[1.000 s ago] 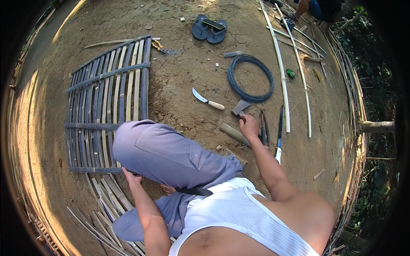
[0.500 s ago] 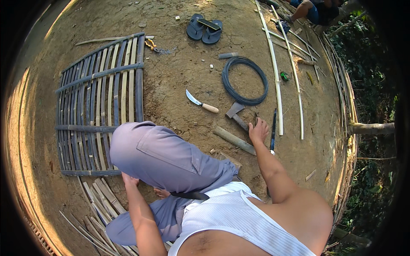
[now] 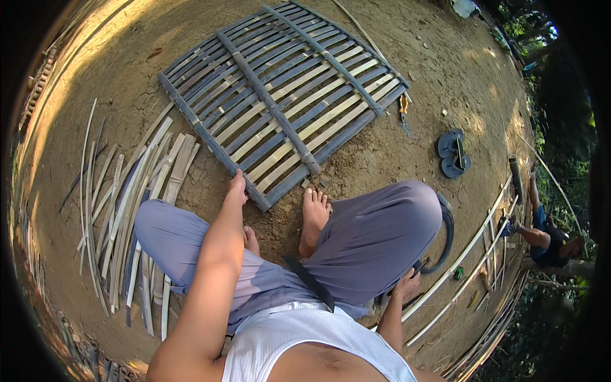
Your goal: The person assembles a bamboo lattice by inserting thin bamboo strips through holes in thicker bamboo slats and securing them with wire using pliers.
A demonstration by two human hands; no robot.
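Note:
A slatted bamboo panel with dark cross poles lies on the ground ahead of me. My left hand is closed round its near edge pole, close to the corner nearest me. Beside my right knee, my right hand is low with its fingers curled. A small dark piece shows at its fingertips, too little of it to name. Just beyond that hand is a coil of dark wire, partly hidden by my knee. My bare feet rest by the panel's near corner.
Loose bamboo strips lie in a pile at my left. Orange-handled pliers and dark flip-flops are beyond my right knee. Long pale strips and a green tape measure lie at right, with another person farther off.
My view has swung left, bringing the panel to the centre. My left hand is now visible on the panel's edge. The knife is out of sight, and my right hand's fingers have curled in.

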